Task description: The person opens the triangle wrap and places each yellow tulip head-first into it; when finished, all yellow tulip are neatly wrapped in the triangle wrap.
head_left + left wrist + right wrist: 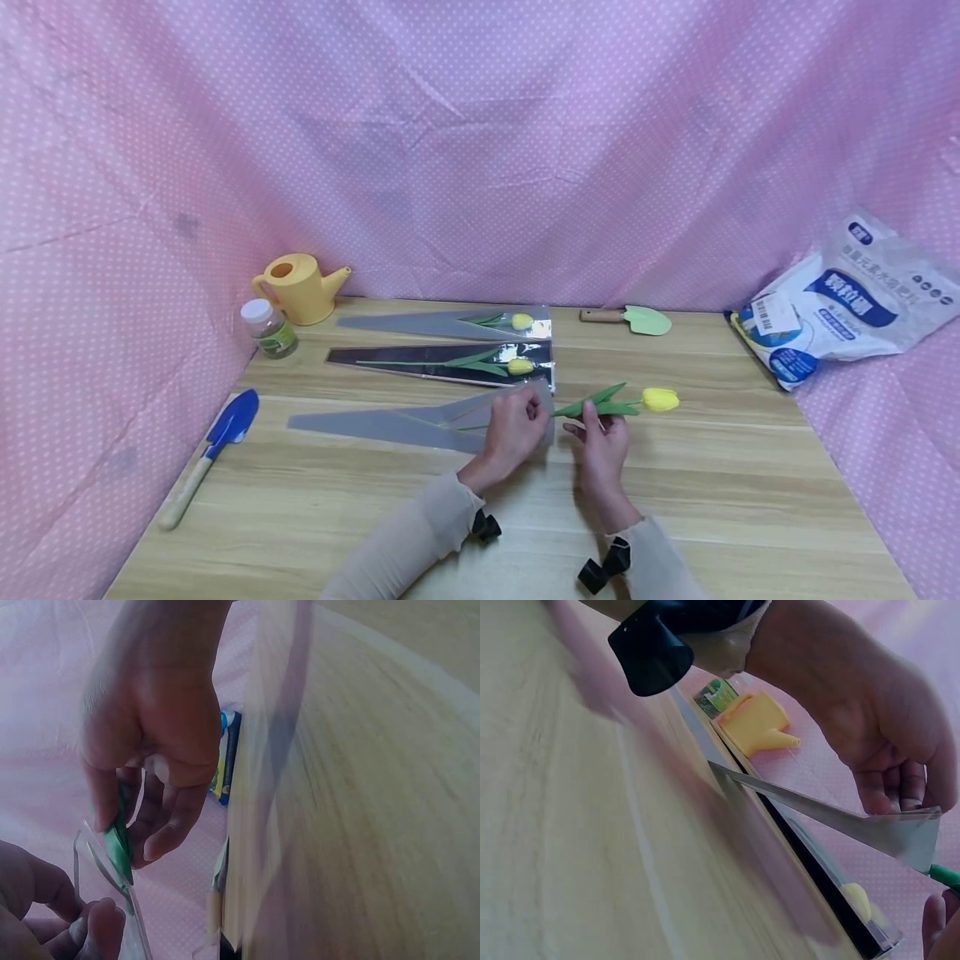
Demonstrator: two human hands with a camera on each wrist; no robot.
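My left hand (513, 429) pinches the mouth edge of a grey tapered flower sleeve (352, 422), its wide end lifted off the table in the right wrist view. Beside that mouth, my right hand (603, 450) holds a yellow tulip (660, 400) by its green leaves (611, 408). The tulip's stem runs leftward into the sleeve, while leaves and bloom stay outside. In the left wrist view, fingers of the right hand (154, 742) grip the green leaves (118, 851) close to the clear film. Behind lie a black sleeve (420, 358) and another grey sleeve (405, 322), each with a yellow tulip inside.
At the back left stand a yellow watering can (303, 292) and a white-capped jar (270, 329). A blue trowel (232, 421) lies along the left edge. A small green trowel (647, 321) lies at the back, and a white printed bag (847, 304) leans at the right.
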